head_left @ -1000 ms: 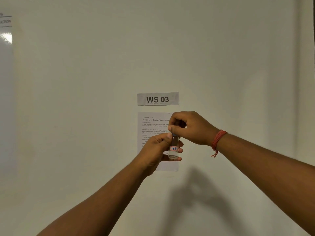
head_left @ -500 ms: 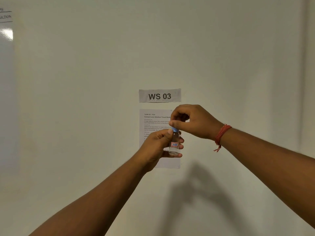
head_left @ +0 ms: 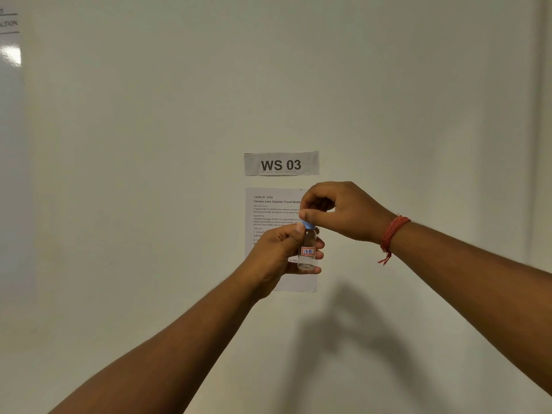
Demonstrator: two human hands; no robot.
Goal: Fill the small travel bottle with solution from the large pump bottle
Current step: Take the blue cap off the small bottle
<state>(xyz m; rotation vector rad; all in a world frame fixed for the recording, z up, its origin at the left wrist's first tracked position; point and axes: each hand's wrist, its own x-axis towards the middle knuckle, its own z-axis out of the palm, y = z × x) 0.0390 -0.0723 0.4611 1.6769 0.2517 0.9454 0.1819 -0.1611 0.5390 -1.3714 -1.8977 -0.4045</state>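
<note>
Centrally, frame middle: travel bottle [head_left: 307,249], clear, labelled 17B, upright, left hand [head_left: 279,253] clamped round its body. Blue cap [head_left: 309,225]: right hand [head_left: 337,212] grip pinched together on it. Advice: hold body steady, twist cap only. Surroundings: paper sheet [head_left: 268,210] behind; open air all sides. Pump bottle not visible.

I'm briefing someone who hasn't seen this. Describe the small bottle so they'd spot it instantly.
Find the WS 03 sign on the wall, then the printed sheet below it. In front of that sheet, the left hand holds a small clear bottle upright; its blue cap, pinched by the right hand, and red-bordered label mark it.
</note>
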